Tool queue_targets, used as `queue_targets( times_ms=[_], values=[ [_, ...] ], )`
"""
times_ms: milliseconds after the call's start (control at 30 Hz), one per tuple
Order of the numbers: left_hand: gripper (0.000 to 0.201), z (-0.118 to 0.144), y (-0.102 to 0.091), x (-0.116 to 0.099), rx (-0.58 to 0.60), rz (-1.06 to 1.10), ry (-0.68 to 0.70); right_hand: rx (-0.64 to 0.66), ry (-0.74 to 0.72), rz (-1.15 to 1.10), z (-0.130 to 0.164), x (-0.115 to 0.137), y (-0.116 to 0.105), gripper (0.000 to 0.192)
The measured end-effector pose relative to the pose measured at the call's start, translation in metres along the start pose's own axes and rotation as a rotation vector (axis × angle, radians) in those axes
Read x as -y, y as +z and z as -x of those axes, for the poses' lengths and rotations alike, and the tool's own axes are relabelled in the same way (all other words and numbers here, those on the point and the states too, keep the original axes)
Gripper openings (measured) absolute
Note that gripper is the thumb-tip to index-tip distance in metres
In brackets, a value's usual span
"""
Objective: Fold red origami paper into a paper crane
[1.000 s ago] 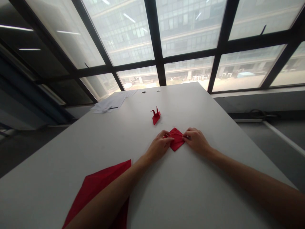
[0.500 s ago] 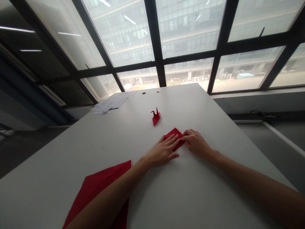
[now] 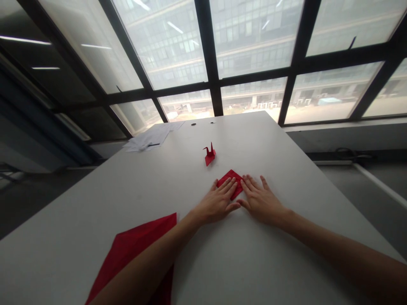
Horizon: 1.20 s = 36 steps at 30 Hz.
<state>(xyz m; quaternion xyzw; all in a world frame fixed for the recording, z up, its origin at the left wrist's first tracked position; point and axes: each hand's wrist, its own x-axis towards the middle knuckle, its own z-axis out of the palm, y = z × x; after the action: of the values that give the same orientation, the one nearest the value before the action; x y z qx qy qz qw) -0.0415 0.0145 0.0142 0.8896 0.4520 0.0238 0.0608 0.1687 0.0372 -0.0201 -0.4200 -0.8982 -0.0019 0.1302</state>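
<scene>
A small folded sheet of red origami paper (image 3: 232,174) lies on the white table, one corner pointing away from me. My left hand (image 3: 218,202) rests flat over its left part, fingers stretched out. On its right edge lie the fingertips of my right hand (image 3: 261,201), which is flat too with the fingers apart. The two thumbs nearly meet just below the paper. Both hands cover parts of the folds. Beyond them stands a red paper crane (image 3: 210,156), touched by neither hand.
Larger red paper (image 3: 136,243) lies at the near left, partly under my left forearm. White sheets (image 3: 149,136) with a dark pen (image 3: 154,145) lie at the far left of the table (image 3: 270,152). Windows (image 3: 251,38) rise behind the table.
My right hand has gone from pinching the right corner of the folded paper to lying flat with fingers spread on its edge. The left hand stays pressed on the paper.
</scene>
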Motion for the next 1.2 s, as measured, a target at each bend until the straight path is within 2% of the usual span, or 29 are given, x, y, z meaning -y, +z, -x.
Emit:
queue_targets(
  times_ms=[200, 233, 300, 400, 500, 633, 733, 800, 900, 1000, 1100, 1200],
  values=[
    [0.073, 0.0, -0.001, 0.0, -0.006, 0.017, -0.008, -0.1, 0.243, 0.04, 0.0, 0.001, 0.0, 0.077],
    [0.073, 0.0, 0.0, 0.0, -0.013, 0.02, -0.004, -0.118, 0.231, 0.019, 0.0, 0.0, -0.001, 0.074],
    [0.072, -0.001, 0.0, 0.0, -0.032, 0.026, 0.01, -0.124, 0.113, -0.032, -0.002, 0.0, -0.003, 0.067],
    [0.071, -0.001, 0.001, 0.0, -0.046, 0.034, 0.024, -0.063, -0.063, -0.089, -0.003, 0.0, -0.005, 0.061],
    [0.07, 0.001, 0.002, 0.002, -0.043, 0.025, 0.005, -0.031, -0.08, -0.085, -0.002, 0.0, -0.007, 0.059],
    [0.068, 0.005, 0.006, 0.014, -0.087, -0.038, -0.084, -0.053, -0.082, -0.05, -0.001, 0.003, -0.012, 0.058],
    [0.065, 0.005, 0.006, 0.019, -0.19, -0.095, -0.2, -0.072, -0.064, -0.024, -0.002, 0.006, -0.014, 0.059],
    [0.059, 0.004, 0.002, 0.015, -0.285, -0.098, -0.243, -0.082, -0.057, -0.018, -0.003, 0.008, -0.014, 0.058],
    [0.043, 0.002, -0.007, 0.001, -0.362, -0.037, -0.169, -0.115, -0.048, -0.032, -0.003, 0.012, -0.019, 0.05],
    [0.035, 0.002, -0.012, -0.011, -0.32, 0.007, -0.069, -0.17, -0.017, -0.086, -0.005, 0.012, -0.026, 0.036],
    [0.033, 0.002, -0.008, -0.01, -0.312, 0.051, -0.044, -0.231, 0.03, -0.229, -0.011, 0.003, -0.028, 0.04],
    [0.034, 0.0, -0.002, -0.001, -0.304, 0.117, -0.022, -0.341, 0.158, -0.372, -0.019, -0.017, -0.021, 0.026]
  ],
)
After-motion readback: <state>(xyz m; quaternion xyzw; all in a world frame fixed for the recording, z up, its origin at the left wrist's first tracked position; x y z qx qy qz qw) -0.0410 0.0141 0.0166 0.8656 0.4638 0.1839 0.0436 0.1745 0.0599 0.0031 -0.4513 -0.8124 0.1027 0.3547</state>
